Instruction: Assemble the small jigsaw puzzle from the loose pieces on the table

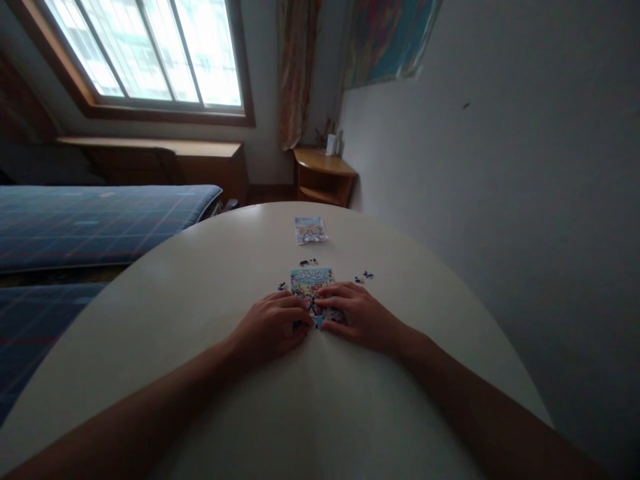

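Note:
A small colourful jigsaw puzzle (pixel 311 280) lies flat on the round white table (pixel 200 280). My left hand (pixel 273 327) rests on the table at the puzzle's near left edge, fingers curled with the tips pressing on it. My right hand (pixel 357 313) lies at the near right edge, fingers bent inward, tips on the puzzle close to the left fingertips. The lower part of the puzzle is hidden under both hands. Loose dark puzzle pieces (pixel 308 262) lie just beyond it, with two more pieces (pixel 365 276) to its right.
A small picture card (pixel 310 230) lies farther back on the table. A grey wall stands close on the right. A blue plaid bed (pixel 95 220) is on the left, a wooden corner shelf (pixel 323 177) behind the table, a window above.

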`<action>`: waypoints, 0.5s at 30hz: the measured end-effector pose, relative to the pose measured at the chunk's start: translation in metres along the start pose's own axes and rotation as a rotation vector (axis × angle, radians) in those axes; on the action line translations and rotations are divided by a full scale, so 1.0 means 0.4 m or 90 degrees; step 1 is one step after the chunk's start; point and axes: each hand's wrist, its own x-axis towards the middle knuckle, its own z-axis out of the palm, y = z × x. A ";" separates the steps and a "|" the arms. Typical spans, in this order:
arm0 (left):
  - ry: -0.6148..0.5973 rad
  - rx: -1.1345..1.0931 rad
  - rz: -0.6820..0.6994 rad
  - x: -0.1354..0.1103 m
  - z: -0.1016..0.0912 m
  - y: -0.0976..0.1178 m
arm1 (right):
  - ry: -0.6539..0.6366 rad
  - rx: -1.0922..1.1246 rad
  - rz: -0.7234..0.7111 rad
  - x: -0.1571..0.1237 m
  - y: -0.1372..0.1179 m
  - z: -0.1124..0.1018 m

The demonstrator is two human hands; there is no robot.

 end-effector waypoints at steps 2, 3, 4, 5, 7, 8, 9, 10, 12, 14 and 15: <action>-0.003 -0.004 0.001 0.001 -0.001 0.001 | 0.001 0.001 0.000 0.000 0.000 0.000; -0.004 -0.006 0.003 0.001 -0.001 0.001 | 0.001 0.000 0.000 0.000 0.000 0.000; -0.003 -0.006 0.005 0.001 -0.001 0.001 | 0.002 -0.001 -0.001 0.000 0.000 0.000; -0.002 -0.006 0.006 0.002 -0.001 0.000 | 0.003 -0.002 -0.002 0.000 0.000 0.001; 0.001 -0.004 0.008 0.002 0.000 0.000 | 0.006 -0.003 -0.003 0.000 0.001 0.002; 0.002 -0.002 0.009 0.001 0.001 -0.001 | 0.008 -0.002 -0.005 0.000 0.002 0.002; 0.002 -0.001 0.009 0.001 0.001 -0.001 | 0.009 -0.002 -0.007 0.000 0.002 0.003; 0.000 0.001 0.010 0.001 0.001 0.000 | 0.009 -0.002 -0.007 0.000 0.002 0.003; -0.003 0.002 0.010 0.002 -0.001 0.000 | 0.006 -0.003 -0.006 0.000 0.003 0.003; -0.006 0.002 0.009 0.002 -0.002 0.001 | 0.003 -0.004 -0.004 0.000 0.003 0.003; -0.006 0.001 0.009 0.002 -0.002 0.001 | 0.002 -0.004 -0.003 0.000 0.003 0.003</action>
